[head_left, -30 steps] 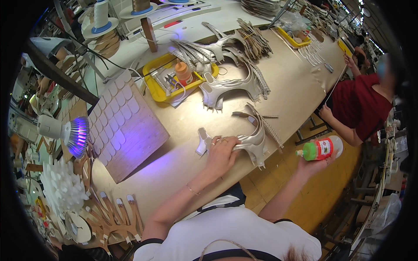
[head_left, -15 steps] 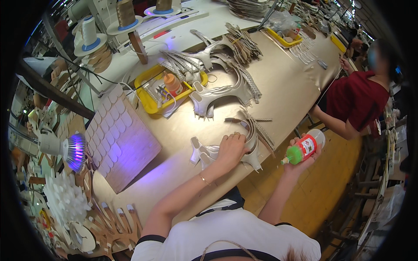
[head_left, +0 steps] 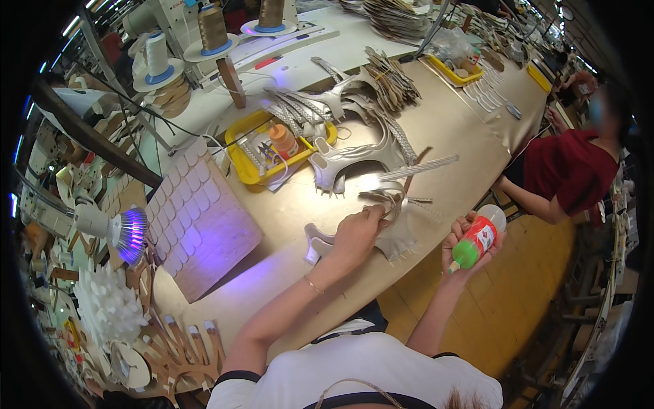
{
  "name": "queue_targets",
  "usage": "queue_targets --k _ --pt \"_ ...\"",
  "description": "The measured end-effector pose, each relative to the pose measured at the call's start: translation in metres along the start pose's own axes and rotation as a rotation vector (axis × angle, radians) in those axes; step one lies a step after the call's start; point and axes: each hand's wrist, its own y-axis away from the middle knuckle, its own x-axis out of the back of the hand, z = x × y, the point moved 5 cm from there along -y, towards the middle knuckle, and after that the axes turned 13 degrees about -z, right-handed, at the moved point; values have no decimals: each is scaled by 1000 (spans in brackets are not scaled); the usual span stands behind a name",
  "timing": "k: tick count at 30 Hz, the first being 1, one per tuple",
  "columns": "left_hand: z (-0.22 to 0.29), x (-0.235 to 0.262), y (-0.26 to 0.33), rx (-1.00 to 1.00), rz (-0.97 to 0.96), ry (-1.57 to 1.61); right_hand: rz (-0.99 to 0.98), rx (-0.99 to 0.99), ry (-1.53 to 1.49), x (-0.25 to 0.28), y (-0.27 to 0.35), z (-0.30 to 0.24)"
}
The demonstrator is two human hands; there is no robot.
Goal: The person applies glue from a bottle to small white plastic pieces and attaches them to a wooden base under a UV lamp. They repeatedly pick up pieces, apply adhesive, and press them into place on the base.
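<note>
My left hand (head_left: 360,235) is closed on a silver strappy shoe upper (head_left: 318,240), pinching its strap near the front edge of the table. The piece looks partly raised and is blurred, with its loose straps fanning out behind my fingers. In my right hand (head_left: 455,240), out past the table edge, is a squeeze bottle (head_left: 485,233) with a red label, a green top and a clear base. Its nozzle tilts down and to the left, apart from the upper. Just behind my left hand lies another silver shoe upper (head_left: 354,158).
A yellow tray (head_left: 253,178) holds an orange-topped bottle and small tools. To the left stands a slanted board (head_left: 211,252) with rows of rounded pieces, beside a lit lamp (head_left: 129,235). A person in a red shirt (head_left: 562,170) works at the right.
My left hand has lifted and turned the shoe upper, and its straps have swung up and to the right. The bottle's nozzle now points more downward. The whole view has shifted slightly.
</note>
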Motion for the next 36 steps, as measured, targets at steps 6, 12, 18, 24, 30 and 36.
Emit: queue_targets --k 6,12,18,24,30,36 --pt "-17 -5 -5 177 -70 427 -5 -257 36 11 10 35" --pt "2 37 15 92 282 375 176 -450 127 34 24 70" --pt "18 87 54 -120 620 750 294 -423 174 35 21 71" --pt "-13 103 86 -363 706 1009 248 -453 219 38 27 80" --pt "-41 54 82 -179 729 846 -124 -642 237 10 42 107" --pt "-38 56 67 -75 795 851 -110 -846 475 13 64 127"
